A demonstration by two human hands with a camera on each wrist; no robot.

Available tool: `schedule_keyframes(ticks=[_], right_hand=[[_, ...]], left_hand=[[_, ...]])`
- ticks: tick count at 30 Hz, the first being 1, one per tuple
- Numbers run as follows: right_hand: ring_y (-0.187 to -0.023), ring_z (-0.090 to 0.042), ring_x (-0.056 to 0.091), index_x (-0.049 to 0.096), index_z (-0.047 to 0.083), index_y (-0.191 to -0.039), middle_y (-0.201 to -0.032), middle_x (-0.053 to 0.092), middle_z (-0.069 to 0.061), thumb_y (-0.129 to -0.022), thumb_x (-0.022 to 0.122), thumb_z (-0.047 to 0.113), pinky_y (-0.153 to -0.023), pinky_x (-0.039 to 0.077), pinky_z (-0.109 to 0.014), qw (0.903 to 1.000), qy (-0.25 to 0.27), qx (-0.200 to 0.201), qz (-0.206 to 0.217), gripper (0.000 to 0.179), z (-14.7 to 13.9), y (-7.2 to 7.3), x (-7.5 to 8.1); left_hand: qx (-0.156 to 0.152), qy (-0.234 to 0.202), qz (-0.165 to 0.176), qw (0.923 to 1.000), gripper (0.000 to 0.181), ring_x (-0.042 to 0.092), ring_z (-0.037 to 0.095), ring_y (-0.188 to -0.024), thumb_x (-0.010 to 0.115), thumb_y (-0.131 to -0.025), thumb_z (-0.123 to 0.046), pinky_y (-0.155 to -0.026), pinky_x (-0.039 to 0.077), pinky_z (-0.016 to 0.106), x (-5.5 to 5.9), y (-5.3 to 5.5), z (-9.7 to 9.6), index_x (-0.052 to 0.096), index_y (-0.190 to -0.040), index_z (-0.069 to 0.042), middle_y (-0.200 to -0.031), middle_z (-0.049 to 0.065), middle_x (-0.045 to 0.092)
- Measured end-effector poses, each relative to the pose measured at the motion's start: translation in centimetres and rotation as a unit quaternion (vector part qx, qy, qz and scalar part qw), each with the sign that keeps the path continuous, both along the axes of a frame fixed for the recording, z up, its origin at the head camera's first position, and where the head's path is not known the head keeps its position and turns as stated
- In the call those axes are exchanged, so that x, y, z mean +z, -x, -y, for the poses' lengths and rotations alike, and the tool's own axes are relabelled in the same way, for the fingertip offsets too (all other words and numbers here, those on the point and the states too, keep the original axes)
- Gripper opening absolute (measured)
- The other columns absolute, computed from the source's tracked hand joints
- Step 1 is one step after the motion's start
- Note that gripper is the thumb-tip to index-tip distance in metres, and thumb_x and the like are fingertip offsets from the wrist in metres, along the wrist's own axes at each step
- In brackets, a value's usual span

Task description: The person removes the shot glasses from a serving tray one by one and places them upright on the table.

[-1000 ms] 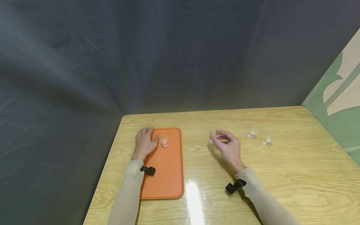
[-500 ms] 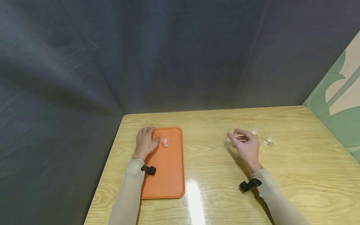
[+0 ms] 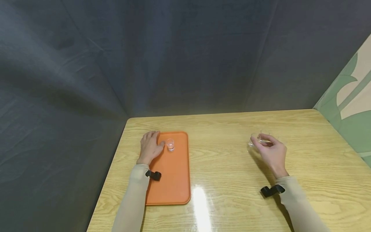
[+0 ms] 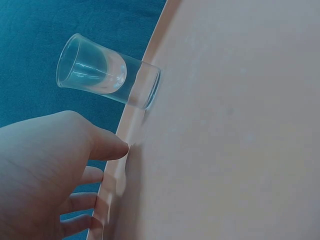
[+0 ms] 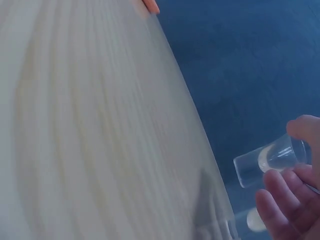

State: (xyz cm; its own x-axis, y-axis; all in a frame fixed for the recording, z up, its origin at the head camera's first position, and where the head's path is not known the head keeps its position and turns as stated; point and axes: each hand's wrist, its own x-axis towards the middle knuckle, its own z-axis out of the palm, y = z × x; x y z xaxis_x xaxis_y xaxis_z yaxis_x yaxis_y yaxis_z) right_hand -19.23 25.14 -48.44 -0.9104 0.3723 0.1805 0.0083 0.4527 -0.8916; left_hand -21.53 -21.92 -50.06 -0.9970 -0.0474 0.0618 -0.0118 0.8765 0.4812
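The right hand pinches a small glass above the worktop; the left hand rests flat, fingers relaxed, holding nothing, on the orange tray, another glass at its 3 o'clock

Right hand: pinching small clear shot glass above pale wooden tabletop.
Behind: hanging blue backdrop.

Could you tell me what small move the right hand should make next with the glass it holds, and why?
Probably lower the small glass onto the bare table: the right hand pinches it seemingly above the surface, close beside another glass standing there.
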Motion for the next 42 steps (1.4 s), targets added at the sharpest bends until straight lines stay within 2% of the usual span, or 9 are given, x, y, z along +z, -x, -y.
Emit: schedule_keyframes(ticks=[3, 9, 12, 16, 22, 24, 31, 38, 42], right_hand=[[-0.067, 0.013, 0.063, 0.076, 0.014, -0.113, -0.097, 0.072, 0.013, -0.079, 0.081, 0.043, -0.056, 0.051, -0.011, 0.9997, -0.016, 0.001, 0.019, 0.045, -1.0, -0.1, 0.0], [-0.062, 0.012, 0.062, 0.076, 0.012, -0.111, -0.085, 0.072, 0.014, -0.078, 0.082, 0.043, -0.051, 0.049, -0.012, 0.9989, -0.042, -0.015, 0.016, 0.046, -2.4, -0.4, 0.2], [-0.058, 0.012, 0.060, 0.076, 0.014, -0.113, -0.076, 0.071, 0.014, -0.079, 0.079, 0.048, -0.050, 0.047, -0.013, 0.9963, -0.077, -0.022, 0.030, 0.048, -3.1, -0.5, 0.3], [-0.049, 0.010, 0.057, 0.077, 0.015, -0.110, -0.061, 0.070, 0.007, -0.080, 0.076, 0.053, -0.045, 0.043, -0.017, 0.9909, -0.130, -0.021, 0.028, 0.049, -3.9, -0.6, 0.4], [-0.045, 0.012, 0.053, 0.077, 0.011, -0.110, -0.045, 0.059, 0.021, -0.081, 0.076, 0.050, -0.041, 0.039, -0.021, 0.9870, -0.160, -0.010, 0.008, 0.049, -4.7, -0.6, 0.4], [-0.045, 0.015, 0.052, 0.076, 0.010, -0.111, -0.046, 0.061, 0.018, -0.081, 0.077, 0.050, -0.041, 0.039, -0.020, 0.9862, -0.165, -0.007, 0.002, 0.050, -4.9, -0.7, 0.4], [-0.045, 0.016, 0.050, 0.074, 0.006, -0.113, -0.070, 0.074, -0.015, -0.083, 0.075, 0.049, -0.043, 0.039, -0.020, 0.9810, -0.194, 0.001, 0.009, 0.053, -5.6, -0.8, 0.2], [-0.043, 0.001, 0.053, 0.071, 0.004, -0.118, -0.074, 0.075, -0.018, -0.087, 0.068, 0.053, -0.042, 0.036, -0.028, 0.9767, -0.211, 0.011, 0.038, 0.059, -6.1, -0.8, 0.3], [-0.045, 0.002, 0.054, 0.070, 0.004, -0.119, -0.076, 0.075, -0.019, -0.087, 0.068, 0.053, -0.043, 0.037, -0.027, 0.9759, -0.214, 0.014, 0.043, 0.059, -6.1, -0.9, 0.4]], left_hand=[[-0.001, 0.001, 0.000, 1.0000, 0.057, 0.029, 0.037, -0.143, 0.058, -0.097, -0.036, -0.119, 0.018, 0.054, -0.1, 0.1, 0.0, 0.047, -0.147, -0.011, -0.151, 0.015, 0.042], [-0.002, 0.005, 0.002, 1.0000, 0.057, 0.028, 0.036, -0.143, 0.057, -0.097, -0.037, -0.120, 0.018, 0.054, -0.2, 0.2, 0.1, 0.046, -0.147, -0.012, -0.150, 0.015, 0.042], [0.000, 0.004, 0.002, 1.0000, 0.058, 0.028, 0.037, -0.144, 0.057, -0.097, -0.037, -0.120, 0.018, 0.054, -0.2, 0.2, 0.1, 0.046, -0.147, -0.012, -0.150, 0.015, 0.042], [0.002, 0.007, 0.002, 1.0000, 0.058, 0.028, 0.036, -0.144, 0.057, -0.096, -0.037, -0.120, 0.017, 0.053, -0.2, 0.2, 0.0, 0.046, -0.148, -0.012, -0.151, 0.015, 0.041], [0.003, 0.006, -0.004, 1.0000, 0.058, 0.029, 0.037, -0.143, 0.058, -0.096, -0.036, -0.120, 0.018, 0.054, -0.2, 0.1, 0.0, 0.047, -0.147, -0.011, -0.151, 0.016, 0.042], [0.002, 0.006, -0.004, 1.0000, 0.058, 0.029, 0.037, -0.143, 0.058, -0.096, -0.036, -0.120, 0.018, 0.054, -0.2, 0.0, 0.0, 0.047, -0.147, -0.011, -0.150, 0.016, 0.042], [0.000, 0.007, -0.005, 1.0000, 0.058, 0.029, 0.037, -0.143, 0.058, -0.096, -0.036, -0.119, 0.018, 0.055, -0.3, 0.1, 0.0, 0.047, -0.147, -0.011, -0.151, 0.016, 0.042], [0.002, 0.005, 0.000, 1.0000, 0.058, 0.028, 0.037, -0.143, 0.059, -0.096, -0.035, -0.120, 0.017, 0.054, -0.1, 0.1, 0.0, 0.046, -0.147, -0.011, -0.151, 0.016, 0.041], [0.001, 0.005, 0.000, 1.0000, 0.058, 0.028, 0.037, -0.143, 0.059, -0.096, -0.036, -0.120, 0.018, 0.054, -0.1, 0.1, 0.0, 0.046, -0.147, -0.011, -0.151, 0.016, 0.041]])
